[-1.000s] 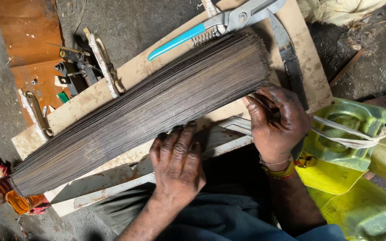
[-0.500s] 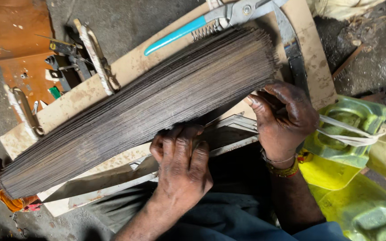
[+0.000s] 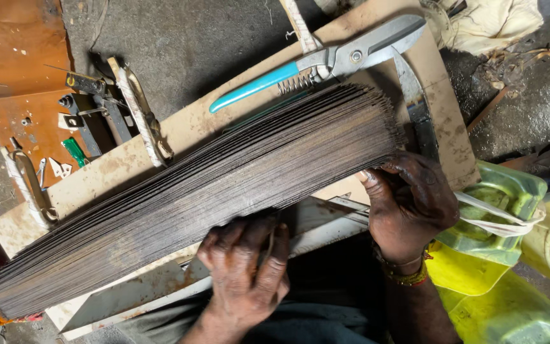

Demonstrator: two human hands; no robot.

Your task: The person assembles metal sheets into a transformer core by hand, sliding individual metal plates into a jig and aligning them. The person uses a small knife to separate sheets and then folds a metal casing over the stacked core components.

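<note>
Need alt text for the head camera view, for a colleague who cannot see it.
Two bare hands, left hand and right hand, press against the near edge of a long stack of thin rusty metal sheets lying on a worn wooden board. Teal-handled metal snips lie behind it.

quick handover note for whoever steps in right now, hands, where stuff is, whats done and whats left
Left hand: fingers curled on the near edge of the long stack of thin dark metal strips, about mid-length.
Right hand: gripping the stack's right end.
Stack lies diagonally on a worn beige board; its right-end edges look roughly even.
Teal-handled metal snips lie beyond the stack, untouched, a flat metal blade beside them.
Done: strips gathered into one bundle.
Left: cannot tell; nothing ties the bundle.
</note>
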